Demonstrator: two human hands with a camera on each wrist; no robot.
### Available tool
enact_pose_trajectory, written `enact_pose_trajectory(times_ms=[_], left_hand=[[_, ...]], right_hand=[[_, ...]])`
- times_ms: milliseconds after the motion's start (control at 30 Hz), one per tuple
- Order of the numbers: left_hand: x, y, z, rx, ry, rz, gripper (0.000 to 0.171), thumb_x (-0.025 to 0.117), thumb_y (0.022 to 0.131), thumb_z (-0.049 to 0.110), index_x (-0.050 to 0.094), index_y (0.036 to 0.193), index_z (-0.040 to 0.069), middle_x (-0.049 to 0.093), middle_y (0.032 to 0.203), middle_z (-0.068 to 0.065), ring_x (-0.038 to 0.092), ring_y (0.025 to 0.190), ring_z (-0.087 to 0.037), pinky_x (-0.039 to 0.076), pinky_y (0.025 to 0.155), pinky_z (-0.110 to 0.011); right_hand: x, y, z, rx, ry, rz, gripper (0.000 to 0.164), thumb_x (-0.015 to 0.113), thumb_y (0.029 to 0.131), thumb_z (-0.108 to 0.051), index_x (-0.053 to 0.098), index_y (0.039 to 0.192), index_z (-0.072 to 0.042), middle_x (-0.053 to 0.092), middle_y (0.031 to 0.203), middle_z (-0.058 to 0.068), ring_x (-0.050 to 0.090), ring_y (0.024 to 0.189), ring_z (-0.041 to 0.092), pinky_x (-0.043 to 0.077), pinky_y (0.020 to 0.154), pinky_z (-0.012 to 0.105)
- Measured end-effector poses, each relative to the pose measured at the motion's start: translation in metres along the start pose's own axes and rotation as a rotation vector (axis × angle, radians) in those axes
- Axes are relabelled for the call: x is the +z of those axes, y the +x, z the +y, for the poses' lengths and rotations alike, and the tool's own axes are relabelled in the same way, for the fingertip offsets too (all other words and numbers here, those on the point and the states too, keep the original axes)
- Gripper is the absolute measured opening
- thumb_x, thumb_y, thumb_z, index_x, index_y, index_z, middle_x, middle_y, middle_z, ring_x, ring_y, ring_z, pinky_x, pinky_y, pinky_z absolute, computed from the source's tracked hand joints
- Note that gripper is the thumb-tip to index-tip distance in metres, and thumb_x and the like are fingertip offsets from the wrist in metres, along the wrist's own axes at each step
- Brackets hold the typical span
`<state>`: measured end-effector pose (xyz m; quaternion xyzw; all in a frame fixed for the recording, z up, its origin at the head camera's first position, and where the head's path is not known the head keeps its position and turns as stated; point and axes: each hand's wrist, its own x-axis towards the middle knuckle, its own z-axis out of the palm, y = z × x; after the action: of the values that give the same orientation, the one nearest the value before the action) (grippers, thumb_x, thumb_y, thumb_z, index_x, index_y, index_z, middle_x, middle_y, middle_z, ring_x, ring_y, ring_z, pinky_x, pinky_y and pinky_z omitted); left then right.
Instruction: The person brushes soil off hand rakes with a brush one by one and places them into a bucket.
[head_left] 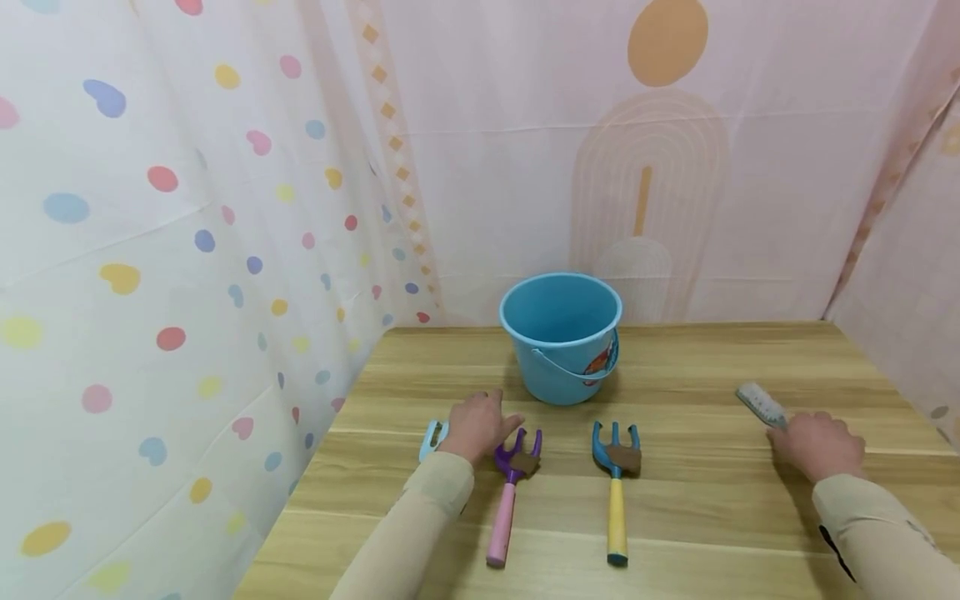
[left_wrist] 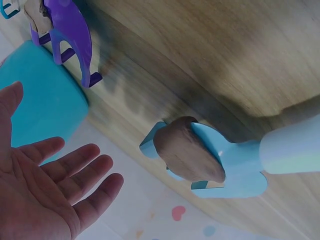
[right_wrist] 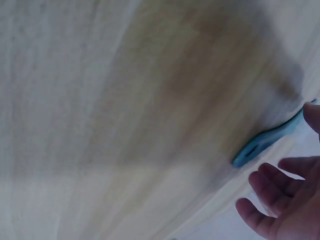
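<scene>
My left hand (head_left: pixel 477 427), fingers spread, hovers between a light blue toy hand fork (head_left: pixel 432 439) and a purple one with a pink handle (head_left: pixel 516 458). In the left wrist view, a brown clay-like lump (left_wrist: pixel 186 151) sits in the light blue fork's prongs. Nothing is in that palm. At the right, my right hand (head_left: pixel 821 446) is over the handle end of a small brush (head_left: pixel 761 405) with pale bristles. Its loosely bent fingers are beside the teal handle (right_wrist: pixel 267 142) in the right wrist view, not wrapped round it.
A light blue bucket (head_left: pixel 561 371) with a lowered handle stands at the back middle. In front of it lies a blue toy fork with a yellow handle (head_left: pixel 617 508), another brown lump (head_left: pixel 624 457) on its prongs. Patterned curtains (head_left: pixel 487 167) hang behind the wooden table (head_left: pixel 697 517).
</scene>
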<state>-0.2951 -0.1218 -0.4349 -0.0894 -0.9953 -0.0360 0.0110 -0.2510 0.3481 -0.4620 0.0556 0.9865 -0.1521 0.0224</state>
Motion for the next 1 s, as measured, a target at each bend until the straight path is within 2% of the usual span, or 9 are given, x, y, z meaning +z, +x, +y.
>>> enact_pose_trajectory(times_ms=[167,333,533,800,1000], left_hand=[[0.000,0.001,0.003,0.010,0.009,-0.023,0.070,0.056,0.095,0.057,0.051,0.140,0.004,0.061,0.125,-0.020,0.059,0.114,-0.036,0.048,0.092,-0.050],[0.000,-0.001,0.007,0.025,0.029,-0.018,0.068,0.057,0.095,0.055,0.052,0.140,0.004,0.061,0.125,-0.021,0.060,0.114,-0.036,0.050,0.091,-0.050],[0.004,-0.002,0.008,0.041,0.050,-0.003,0.067,0.056,0.096,0.056,0.053,0.139,0.004,0.061,0.124,-0.022,0.059,0.114,-0.038,0.050,0.091,-0.050],[0.002,-0.004,0.014,0.058,0.048,0.008,0.063,0.057,0.095,0.055,0.058,0.133,0.004,0.064,0.118,-0.022,0.062,0.108,-0.039,0.051,0.086,-0.051],[0.001,-0.006,0.015,0.070,0.076,0.025,0.064,0.056,0.094,0.057,0.059,0.132,0.006,0.065,0.116,-0.019,0.063,0.105,-0.037,0.052,0.082,-0.049]], right_hand=[[0.004,-0.001,0.003,-0.013,-0.024,-0.018,0.049,0.052,0.098,-0.030,0.056,0.097,0.018,0.046,0.084,0.033,0.052,0.078,0.050,0.044,0.062,0.061],[0.009,-0.001,0.001,-0.049,-0.036,0.047,0.039,0.053,0.097,-0.019,0.056,0.099,0.019,0.045,0.081,0.032,0.052,0.074,0.050,0.044,0.058,0.059],[0.014,-0.004,0.000,-0.087,-0.038,0.137,0.020,0.055,0.091,-0.004,0.057,0.085,0.015,0.046,0.073,0.026,0.054,0.062,0.042,0.045,0.050,0.054],[0.012,-0.001,-0.004,-0.065,-0.023,0.111,0.016,0.051,0.088,0.002,0.057,0.085,0.016,0.049,0.074,0.028,0.055,0.064,0.043,0.046,0.051,0.056],[0.005,0.003,-0.006,0.020,0.044,0.039,0.019,0.047,0.087,0.000,0.058,0.085,0.015,0.056,0.076,0.032,0.058,0.067,0.043,0.047,0.056,0.056]])
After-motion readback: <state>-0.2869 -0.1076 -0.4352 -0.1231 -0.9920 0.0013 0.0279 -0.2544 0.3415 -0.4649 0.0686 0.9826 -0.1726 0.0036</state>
